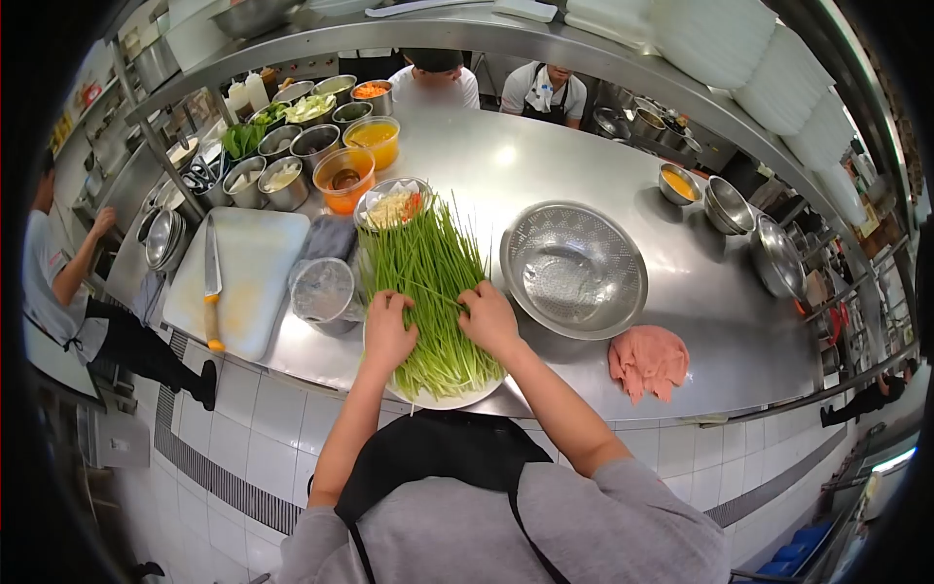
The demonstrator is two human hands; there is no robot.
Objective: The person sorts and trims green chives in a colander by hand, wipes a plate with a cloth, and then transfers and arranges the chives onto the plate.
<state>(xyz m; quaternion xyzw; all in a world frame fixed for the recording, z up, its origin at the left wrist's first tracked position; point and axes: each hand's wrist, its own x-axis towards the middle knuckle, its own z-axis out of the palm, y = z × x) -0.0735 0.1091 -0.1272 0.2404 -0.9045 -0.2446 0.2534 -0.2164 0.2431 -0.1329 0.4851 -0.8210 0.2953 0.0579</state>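
Observation:
A large bundle of long green garlic chives (428, 268) lies in front of me, pale stem ends towards my body. Under it the rim of a round white plate or tray (489, 391) shows. My left hand (391, 329) grips the bundle's left side, fingers curled over the stalks. On the opposite side my right hand (489, 313) holds the stalks with bent fingers; a few strands cross beside its fingertips. The undersides of both hands are hidden. Left of the bundle stands a clear plastic tub (324, 294), and a perforated steel colander (574, 271) sits to the right.
A knife (212, 282) with an orange-tipped handle rests on a white cutting board (255, 255). Tubs of orange liquid (344, 181) and several steel containers line the back left. A pink cloth (649, 362) lies near the front edge. Steel bowls (728, 206) stand far right; a shelf (438, 37) overhangs.

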